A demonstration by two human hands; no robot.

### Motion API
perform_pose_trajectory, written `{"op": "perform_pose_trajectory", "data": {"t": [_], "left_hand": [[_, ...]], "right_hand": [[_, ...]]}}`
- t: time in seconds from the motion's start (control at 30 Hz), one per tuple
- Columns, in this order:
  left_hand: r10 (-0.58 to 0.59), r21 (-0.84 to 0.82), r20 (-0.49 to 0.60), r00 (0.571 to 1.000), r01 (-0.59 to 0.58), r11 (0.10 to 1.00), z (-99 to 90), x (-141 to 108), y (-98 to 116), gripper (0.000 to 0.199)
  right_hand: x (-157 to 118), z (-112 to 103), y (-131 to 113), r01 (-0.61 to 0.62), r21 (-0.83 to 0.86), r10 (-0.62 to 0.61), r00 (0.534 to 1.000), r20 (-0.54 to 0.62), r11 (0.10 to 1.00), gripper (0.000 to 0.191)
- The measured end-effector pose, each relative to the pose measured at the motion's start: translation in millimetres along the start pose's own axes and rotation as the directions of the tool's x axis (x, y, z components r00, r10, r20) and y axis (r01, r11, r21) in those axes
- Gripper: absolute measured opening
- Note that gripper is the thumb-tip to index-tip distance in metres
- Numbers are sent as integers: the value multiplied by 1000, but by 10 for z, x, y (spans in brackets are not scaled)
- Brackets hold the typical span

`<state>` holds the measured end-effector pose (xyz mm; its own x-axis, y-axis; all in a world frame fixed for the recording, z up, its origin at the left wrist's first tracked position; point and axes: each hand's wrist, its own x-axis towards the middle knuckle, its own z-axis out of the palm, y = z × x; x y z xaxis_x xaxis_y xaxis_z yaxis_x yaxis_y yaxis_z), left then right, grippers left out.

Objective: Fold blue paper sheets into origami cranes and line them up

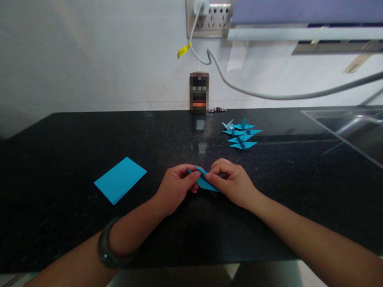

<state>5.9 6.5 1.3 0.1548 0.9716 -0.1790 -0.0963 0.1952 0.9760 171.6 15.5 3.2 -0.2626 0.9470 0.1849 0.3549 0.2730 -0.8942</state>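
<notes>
A partly folded piece of blue origami paper (206, 185) is held between my two hands, just above the dark countertop. My left hand (179, 184) pinches its left part with the thumb on top. On the other side, my right hand (235, 181) grips it between thumb and curled fingers. Parts of the paper are hidden behind the fingers. Several folded paper cranes (243, 142), mostly blue with one paler, sit close together beyond my right hand. To the left lies a flat stack of blue paper sheets (121, 180).
A phone (199, 93), its screen blurred, leans upright against the wall, with a beaded strap (217, 109) beside it. A white cable (263, 95) runs from the wall socket (214, 18) to the right. A clear-edged panel (344, 135) lies at the right of the black countertop (74, 139).
</notes>
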Motion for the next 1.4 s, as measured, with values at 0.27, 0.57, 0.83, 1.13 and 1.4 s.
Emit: {"op": "perform_pose_trajectory", "data": {"t": [0.27,0.57,0.83,1.13,1.4], "left_hand": [[14,-13,56,998,-13,1000,-4,-17,5,23],[85,47,18,996,-86,995,35,-53,52,13],[129,113,-48,991,-123,986,13,-53,36,15],[114,60,-79,990,-109,992,22,-44,24,15],[73,135,-51,996,-66,989,28,-62,48,18]], "right_hand": [[1,31,46,-346,343,265,928,261,873,25],[-21,67,-87,-350,329,314,936,160,877,32],[-29,54,-137,-356,363,293,931,218,861,27],[-22,20,-93,-428,287,351,893,283,857,25],[-18,3,-70,-271,259,228,956,185,927,35]]}}
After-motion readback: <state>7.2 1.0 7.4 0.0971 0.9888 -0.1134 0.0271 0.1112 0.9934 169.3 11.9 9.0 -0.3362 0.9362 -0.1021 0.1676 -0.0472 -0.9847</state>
